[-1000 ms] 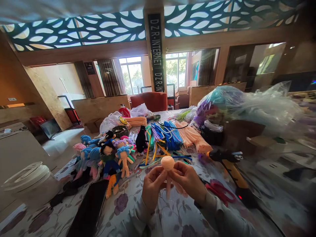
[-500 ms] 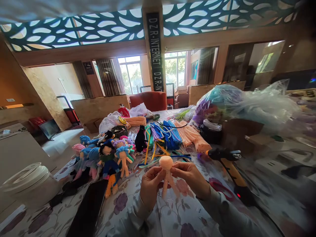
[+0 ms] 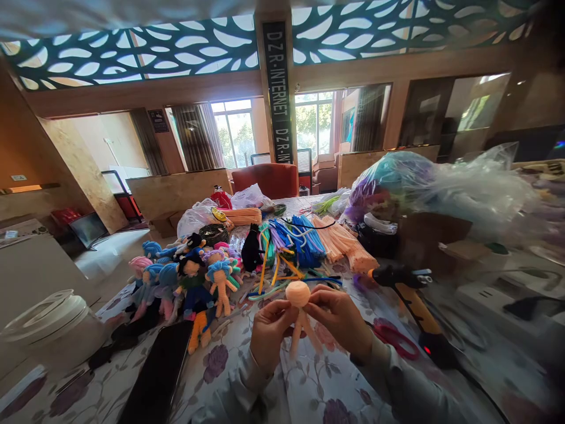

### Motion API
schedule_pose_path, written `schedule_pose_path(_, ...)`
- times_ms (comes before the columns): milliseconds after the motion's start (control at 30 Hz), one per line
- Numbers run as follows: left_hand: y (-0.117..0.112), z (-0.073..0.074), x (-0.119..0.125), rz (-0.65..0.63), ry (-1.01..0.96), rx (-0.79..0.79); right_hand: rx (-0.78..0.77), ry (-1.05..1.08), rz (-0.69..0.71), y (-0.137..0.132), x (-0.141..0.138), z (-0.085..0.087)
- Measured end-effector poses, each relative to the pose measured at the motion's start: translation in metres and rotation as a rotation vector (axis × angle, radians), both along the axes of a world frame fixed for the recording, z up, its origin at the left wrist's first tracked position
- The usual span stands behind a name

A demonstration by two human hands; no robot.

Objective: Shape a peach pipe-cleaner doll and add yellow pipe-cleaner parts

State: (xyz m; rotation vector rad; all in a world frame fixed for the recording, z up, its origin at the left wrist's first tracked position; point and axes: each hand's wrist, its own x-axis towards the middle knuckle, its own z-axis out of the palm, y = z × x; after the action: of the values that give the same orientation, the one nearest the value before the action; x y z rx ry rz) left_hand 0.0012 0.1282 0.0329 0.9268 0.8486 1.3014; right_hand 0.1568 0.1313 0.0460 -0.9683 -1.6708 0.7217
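Note:
A peach doll figure made of fuzzy pipe cleaners is held upright above the table, its round head on top and two legs hanging down. My left hand pinches it at the neck and shoulder from the left. From the other side, my right hand grips it just below the head with closed fingers. The fingers partly cover the body and arms. Finished-looking pipe-cleaner dolls with coloured hair stand in a cluster to the left. Beyond the hands lie loose and bundled blue pipe cleaners.
At right lie a yellow and black glue gun with a lit red light and red-handled scissors. A black phone and white lidded pot are at left. Peach bundles and plastic bags stand farther back.
The doll figure has dipped very slightly. My right hand's fingers have shifted a little around its neck, knuckles higher and closer in. My left hand stays nearly still.

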Motion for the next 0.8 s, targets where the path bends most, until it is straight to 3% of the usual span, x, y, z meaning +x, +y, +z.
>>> schedule_pose_path(100, 0.000, 0.002, 0.000, -0.018, -0.001, 0.026, -0.037, 0.050, 0.028, 0.000, 0.001, 0.001)
schedule_pose_path(267, 0.002, 0.003, -0.002, -0.060, -0.058, 0.043, -0.232, 0.247, 0.203, 0.000, 0.004, 0.004)
schedule_pose_path(400, 0.004, 0.002, -0.003, -0.081, -0.099, 0.021, -0.338, 0.370, 0.229, -0.001, -0.001, -0.001)
schedule_pose_path(633, 0.005, 0.000, -0.001, 0.161, -0.097, 0.092, -0.152, 0.275, 0.109, -0.008, -0.014, -0.005)
schedule_pose_path(800, 0.002, 0.005, -0.002, 0.209, 0.006, 0.052, 0.037, 0.072, 0.071, -0.015, -0.012, 0.003)
